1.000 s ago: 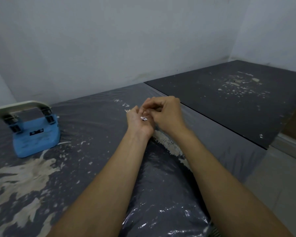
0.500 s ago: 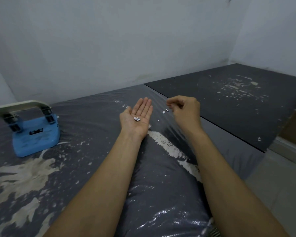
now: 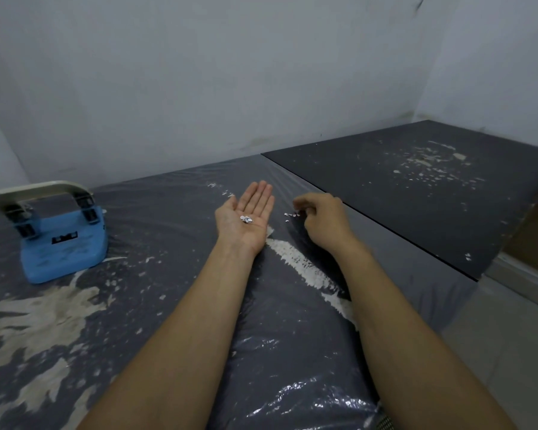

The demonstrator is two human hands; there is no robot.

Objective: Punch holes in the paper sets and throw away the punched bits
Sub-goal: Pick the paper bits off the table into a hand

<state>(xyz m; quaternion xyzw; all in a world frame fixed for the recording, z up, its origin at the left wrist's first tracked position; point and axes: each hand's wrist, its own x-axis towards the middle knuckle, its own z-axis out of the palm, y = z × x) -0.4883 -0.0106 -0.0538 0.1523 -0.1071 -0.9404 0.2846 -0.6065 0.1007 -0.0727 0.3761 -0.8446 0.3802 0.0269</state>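
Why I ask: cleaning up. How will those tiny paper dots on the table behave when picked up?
The paper dots look tiny, flat and thin, so probably featherlight and hard to pinch. They lie on shiny plastic wrap, so they may slide or cling.

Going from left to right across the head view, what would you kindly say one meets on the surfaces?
Blue hole punch → left hand holding punched bits on its palm → loose bits on the plastic → right hand → dark tabletop.
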